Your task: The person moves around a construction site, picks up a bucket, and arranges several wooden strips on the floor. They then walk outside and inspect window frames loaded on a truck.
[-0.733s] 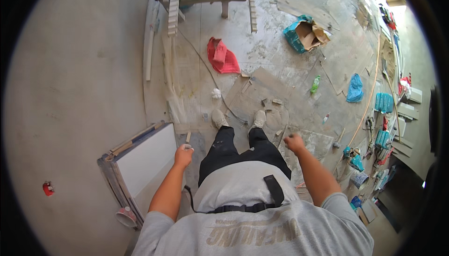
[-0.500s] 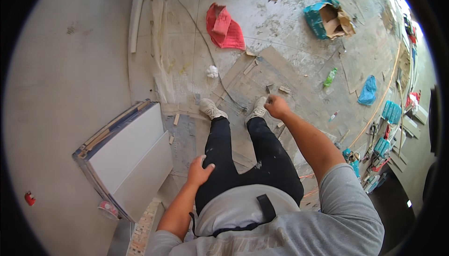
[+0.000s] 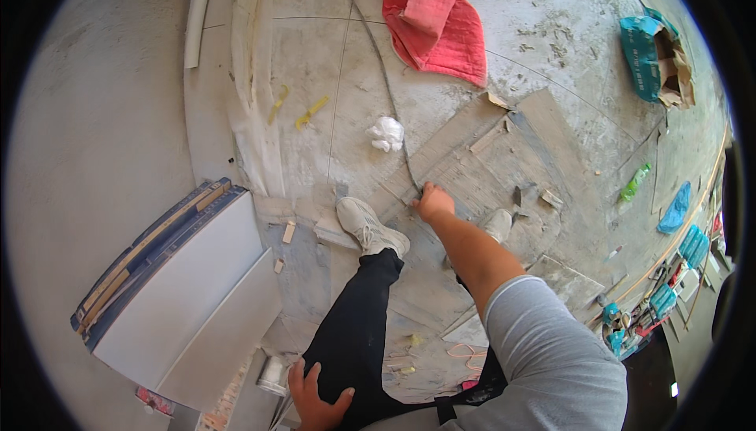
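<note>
My right hand reaches down to the floor between my shoes, its fingers closed at the end of a thin grey cable. That cable runs away from me up the floor; its tip is hidden at the fingers. My left hand rests on my left thigh with its fingers spread and holds nothing. A crumpled white wad lies just beyond the right hand, beside the cable. Under and around my shoes are dusty flattened cardboard sheets.
Large white tiles with dark-edged packaging lean on the wall at left. Farther off lie a red cloth and a torn teal bag. A green bottle, a blue plastic bag and tools lie to the right.
I have bent lower, and the floor appears closer. My right hand has moved left from beside the right shoe to the cable end. My left hand stays on the thigh.
</note>
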A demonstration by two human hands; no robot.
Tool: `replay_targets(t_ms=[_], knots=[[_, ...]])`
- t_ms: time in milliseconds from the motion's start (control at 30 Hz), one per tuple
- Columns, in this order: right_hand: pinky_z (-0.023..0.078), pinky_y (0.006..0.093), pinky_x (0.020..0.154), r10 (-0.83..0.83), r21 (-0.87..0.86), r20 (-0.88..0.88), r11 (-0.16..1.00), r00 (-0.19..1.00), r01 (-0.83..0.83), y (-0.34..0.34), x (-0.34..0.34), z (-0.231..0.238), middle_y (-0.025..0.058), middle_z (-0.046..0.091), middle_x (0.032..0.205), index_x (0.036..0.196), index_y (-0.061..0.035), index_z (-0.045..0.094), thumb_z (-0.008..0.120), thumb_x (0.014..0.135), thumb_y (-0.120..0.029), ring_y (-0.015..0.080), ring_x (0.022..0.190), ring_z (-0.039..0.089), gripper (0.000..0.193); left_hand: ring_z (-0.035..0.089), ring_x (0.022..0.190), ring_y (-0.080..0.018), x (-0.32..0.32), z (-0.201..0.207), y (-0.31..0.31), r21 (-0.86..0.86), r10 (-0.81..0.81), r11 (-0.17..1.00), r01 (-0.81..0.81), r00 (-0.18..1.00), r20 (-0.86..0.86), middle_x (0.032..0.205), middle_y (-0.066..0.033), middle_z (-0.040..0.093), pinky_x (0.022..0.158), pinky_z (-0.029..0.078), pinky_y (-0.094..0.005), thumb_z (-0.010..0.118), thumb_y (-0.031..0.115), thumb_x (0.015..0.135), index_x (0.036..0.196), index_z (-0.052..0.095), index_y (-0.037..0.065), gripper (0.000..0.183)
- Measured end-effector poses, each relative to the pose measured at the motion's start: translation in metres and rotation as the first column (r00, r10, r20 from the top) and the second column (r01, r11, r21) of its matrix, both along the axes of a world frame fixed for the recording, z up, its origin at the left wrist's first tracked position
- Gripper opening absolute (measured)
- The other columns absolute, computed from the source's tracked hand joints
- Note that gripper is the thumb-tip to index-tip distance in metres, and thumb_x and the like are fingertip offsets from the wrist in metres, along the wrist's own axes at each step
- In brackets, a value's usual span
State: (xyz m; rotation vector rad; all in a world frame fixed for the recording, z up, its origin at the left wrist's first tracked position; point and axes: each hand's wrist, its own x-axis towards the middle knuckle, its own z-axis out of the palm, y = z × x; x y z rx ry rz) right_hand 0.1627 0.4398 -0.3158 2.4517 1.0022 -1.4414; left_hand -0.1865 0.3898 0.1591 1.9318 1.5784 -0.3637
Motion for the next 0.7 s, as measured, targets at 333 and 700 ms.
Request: replay_targets(t_ms=[333, 700], knots=[[0.054, 0.0565, 0.081, -0.482, 0.387, -0.302, 0.726, 0.822, 0.569, -0.005, 0.009, 0.071, 0.0291, 0.07, 0.091, 0.116, -0.0061, 0.063, 0.064, 0.097, -0.03, 0.0513, 0.09, 0.067, 0.031, 0.045, 0.134, -0.0527, 0.003, -0.082, 0.001, -0.041, -0.066, 0.997, 0.071, 0.991, 0.119, 0.149, -0.0302, 0.047, 0.114, 0.037, -0.0626, 0.091, 0.045, 0.072, 0.135, 0.06, -0.001, 0.084], [0.057, 0.0542, 0.082, 0.57, 0.451, -0.148, 0.766, 0.808, -0.457, 0.024, 0.075, 0.322, 0.0216, 0.075, 0.096, 0.118, -0.0104, 0.072, 0.059, 0.098, -0.034, 0.0445, 0.09, 0.071, 0.034, 0.036, 0.147, -0.0531, 0.155, -0.263, 0.084, 0.087, -0.003, 0.995, -0.054, 0.836, 0.549, 0.161, -0.0333, 0.033, 0.121, 0.033, -0.0564, 0.088, 0.031, 0.079, 0.161, 0.027, 0.001, 0.106]])
